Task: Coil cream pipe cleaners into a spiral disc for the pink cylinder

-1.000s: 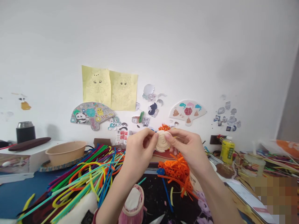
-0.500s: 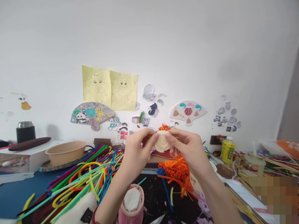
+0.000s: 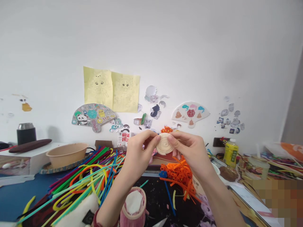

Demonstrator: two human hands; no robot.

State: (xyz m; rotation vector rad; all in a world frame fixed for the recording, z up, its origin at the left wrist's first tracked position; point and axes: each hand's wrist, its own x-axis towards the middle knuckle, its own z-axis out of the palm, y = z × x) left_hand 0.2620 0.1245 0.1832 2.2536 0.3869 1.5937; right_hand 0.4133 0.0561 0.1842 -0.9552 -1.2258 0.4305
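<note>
A small cream-coloured coiled disc [image 3: 164,144], wound in a flat spiral, is held up above the table. My left hand [image 3: 141,149] pinches its left edge between thumb and fingers. On the opposite edge, my right hand [image 3: 189,150] grips it with the thumb on the near face. The fingertips behind the disc are partly hidden. Below my hands stands a pink cup-like container [image 3: 133,206] with white stuff inside its pale rim. A heap of orange fuzzy pipe cleaners [image 3: 178,175] lies beneath my right hand.
Many coloured pipe cleaners [image 3: 87,183] spread across the left side near a beige bowl [image 3: 67,155]. A metal blade tip [image 3: 159,223] shows at the bottom edge. To the right are a yellow bottle [image 3: 230,153], a phone-like slab [image 3: 252,201] and a lidded plastic cup [image 3: 257,165].
</note>
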